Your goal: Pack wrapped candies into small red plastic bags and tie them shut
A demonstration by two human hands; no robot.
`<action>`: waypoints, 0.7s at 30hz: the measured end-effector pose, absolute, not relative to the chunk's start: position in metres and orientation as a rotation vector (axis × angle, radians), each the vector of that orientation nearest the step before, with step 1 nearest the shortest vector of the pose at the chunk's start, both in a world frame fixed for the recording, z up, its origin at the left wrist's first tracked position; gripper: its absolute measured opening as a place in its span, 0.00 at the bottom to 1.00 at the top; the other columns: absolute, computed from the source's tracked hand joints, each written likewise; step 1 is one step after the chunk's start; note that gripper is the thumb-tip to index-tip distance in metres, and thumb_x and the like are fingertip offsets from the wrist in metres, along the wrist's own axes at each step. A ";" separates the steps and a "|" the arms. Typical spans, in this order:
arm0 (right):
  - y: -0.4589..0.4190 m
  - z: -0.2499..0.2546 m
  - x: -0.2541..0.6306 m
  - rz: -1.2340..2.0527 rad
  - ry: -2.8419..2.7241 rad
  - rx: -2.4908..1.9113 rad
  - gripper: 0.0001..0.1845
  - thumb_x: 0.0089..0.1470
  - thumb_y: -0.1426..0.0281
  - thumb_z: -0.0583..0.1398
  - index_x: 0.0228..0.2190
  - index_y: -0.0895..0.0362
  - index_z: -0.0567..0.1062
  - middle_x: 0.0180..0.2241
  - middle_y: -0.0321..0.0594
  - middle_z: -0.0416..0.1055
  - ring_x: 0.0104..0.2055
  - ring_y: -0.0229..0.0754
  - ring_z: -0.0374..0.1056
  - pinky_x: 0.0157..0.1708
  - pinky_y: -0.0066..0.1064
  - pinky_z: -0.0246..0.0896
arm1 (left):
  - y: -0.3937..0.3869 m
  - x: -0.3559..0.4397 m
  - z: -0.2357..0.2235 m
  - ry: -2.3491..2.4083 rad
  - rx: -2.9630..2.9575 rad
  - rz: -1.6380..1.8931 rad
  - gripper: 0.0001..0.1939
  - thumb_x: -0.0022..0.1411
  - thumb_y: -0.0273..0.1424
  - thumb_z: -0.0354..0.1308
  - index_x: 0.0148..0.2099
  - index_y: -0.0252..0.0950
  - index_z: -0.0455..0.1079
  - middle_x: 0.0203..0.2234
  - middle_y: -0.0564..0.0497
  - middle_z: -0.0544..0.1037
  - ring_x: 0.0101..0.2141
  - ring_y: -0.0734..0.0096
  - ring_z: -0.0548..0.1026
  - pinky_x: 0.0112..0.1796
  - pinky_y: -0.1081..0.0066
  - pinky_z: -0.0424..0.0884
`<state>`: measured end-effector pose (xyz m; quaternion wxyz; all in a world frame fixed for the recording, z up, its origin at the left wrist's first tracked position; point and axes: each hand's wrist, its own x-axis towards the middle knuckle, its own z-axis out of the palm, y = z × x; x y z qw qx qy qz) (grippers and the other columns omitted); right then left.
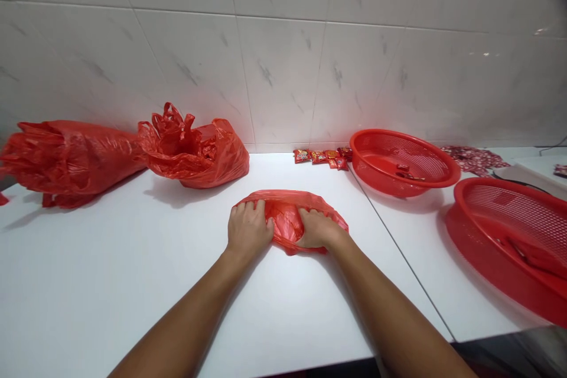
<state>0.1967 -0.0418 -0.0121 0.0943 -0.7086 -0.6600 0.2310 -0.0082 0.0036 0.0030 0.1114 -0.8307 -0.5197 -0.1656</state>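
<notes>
A red plastic bag (287, 221) lies on the white table in front of me, its mouth spread and its folds crumpled. My left hand (250, 225) is at its left side, fingers curled over the film and thumb toward the middle. On the right side, my right hand (315, 228) grips the film the same way, with some fingertips hidden in the folds. Shiny red film shows between the two thumbs. Whether anything lies inside the bag, I cannot tell.
Two bundles of red plastic bags, one bulky (84, 156) and one open-topped (199, 153), lie back left. Several small red packets (319, 157) sit by the tiled wall. Two red mesh baskets, one farther (401, 189) and one nearer (478, 248), stand right, beyond a table seam.
</notes>
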 end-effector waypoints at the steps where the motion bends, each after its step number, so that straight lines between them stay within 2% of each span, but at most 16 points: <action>1: -0.041 -0.012 0.197 0.706 -1.976 -2.100 0.62 0.37 0.50 0.75 0.69 0.57 0.64 0.60 0.61 0.70 0.64 0.74 0.64 0.61 0.63 0.57 | 0.003 -0.009 0.005 -1.495 -2.451 -0.563 0.10 0.65 0.30 0.56 0.45 0.34 0.75 0.39 0.38 0.79 0.43 0.47 0.75 0.46 0.52 0.71; 3: -0.041 -0.013 0.198 0.756 -2.018 -2.089 0.67 0.41 0.52 0.73 0.74 0.56 0.53 0.68 0.63 0.59 0.70 0.77 0.53 0.65 0.67 0.48 | -0.003 -0.008 0.008 -1.357 -2.491 -0.804 0.07 0.68 0.30 0.55 0.42 0.36 0.74 0.41 0.39 0.78 0.45 0.51 0.75 0.46 0.56 0.73; 5: -0.041 -0.013 0.200 0.785 -2.048 -2.071 0.67 0.43 0.54 0.72 0.75 0.54 0.47 0.74 0.60 0.49 0.74 0.76 0.44 0.68 0.67 0.41 | -0.012 -0.005 0.010 -1.096 -2.602 -1.016 0.09 0.70 0.30 0.54 0.36 0.38 0.73 0.41 0.41 0.78 0.44 0.56 0.75 0.46 0.60 0.74; 7: -0.041 -0.013 0.202 0.824 -2.084 -2.045 0.68 0.44 0.55 0.72 0.76 0.50 0.44 0.76 0.55 0.42 0.76 0.73 0.38 0.70 0.65 0.37 | -0.022 0.000 0.008 -0.773 -2.824 -1.020 0.11 0.71 0.27 0.52 0.35 0.39 0.72 0.38 0.44 0.79 0.41 0.61 0.76 0.43 0.63 0.75; 9: -0.042 -0.011 0.204 0.860 -2.135 -2.016 0.69 0.43 0.57 0.72 0.76 0.46 0.42 0.77 0.51 0.38 0.77 0.71 0.35 0.70 0.65 0.35 | -0.025 0.004 0.004 -0.628 -3.025 -0.833 0.13 0.70 0.23 0.49 0.41 0.39 0.75 0.39 0.47 0.81 0.39 0.63 0.77 0.40 0.64 0.75; 10: -0.043 -0.010 0.206 0.870 -2.159 -2.000 0.69 0.42 0.58 0.73 0.76 0.45 0.42 0.77 0.50 0.38 0.77 0.71 0.36 0.70 0.64 0.36 | -0.024 0.004 0.002 -0.690 -3.068 -0.714 0.14 0.69 0.22 0.49 0.43 0.39 0.75 0.38 0.47 0.81 0.38 0.63 0.77 0.40 0.64 0.74; 12: -0.044 -0.007 0.212 0.896 -2.190 -1.956 0.69 0.40 0.61 0.74 0.75 0.43 0.45 0.76 0.49 0.45 0.75 0.68 0.45 0.69 0.60 0.45 | -0.015 0.000 0.000 -0.984 -3.015 -0.532 0.14 0.68 0.22 0.49 0.44 0.39 0.76 0.38 0.47 0.82 0.38 0.60 0.78 0.40 0.61 0.74; 14: -0.045 -0.004 0.218 0.925 -2.195 -1.894 0.66 0.41 0.64 0.73 0.75 0.43 0.50 0.73 0.48 0.55 0.70 0.64 0.58 0.64 0.52 0.58 | -0.003 -0.009 0.000 -1.237 -2.891 -0.463 0.11 0.69 0.27 0.52 0.43 0.38 0.77 0.39 0.44 0.82 0.40 0.55 0.79 0.42 0.58 0.74; 16: -0.045 -0.001 0.224 0.882 -2.184 -1.807 0.59 0.43 0.65 0.72 0.73 0.46 0.57 0.70 0.45 0.62 0.66 0.60 0.65 0.59 0.46 0.66 | 0.006 -0.016 0.000 -1.349 -2.814 -0.449 0.11 0.68 0.34 0.56 0.47 0.37 0.77 0.45 0.42 0.81 0.43 0.52 0.80 0.44 0.55 0.74; 19: -0.046 0.003 0.220 0.617 -2.088 -1.652 0.39 0.53 0.65 0.68 0.65 0.52 0.71 0.66 0.42 0.68 0.68 0.55 0.63 0.63 0.43 0.63 | 0.008 -0.018 -0.002 -1.400 -2.791 -0.376 0.21 0.64 0.43 0.62 0.55 0.39 0.76 0.56 0.40 0.77 0.50 0.47 0.78 0.50 0.53 0.73; 21: -0.047 0.006 0.209 0.459 -1.986 -1.537 0.25 0.61 0.67 0.62 0.59 0.54 0.77 0.62 0.41 0.73 0.67 0.49 0.65 0.66 0.40 0.59 | 0.005 -0.015 -0.005 -1.414 -2.804 -0.329 0.25 0.63 0.47 0.63 0.57 0.39 0.76 0.59 0.39 0.75 0.52 0.44 0.77 0.51 0.51 0.72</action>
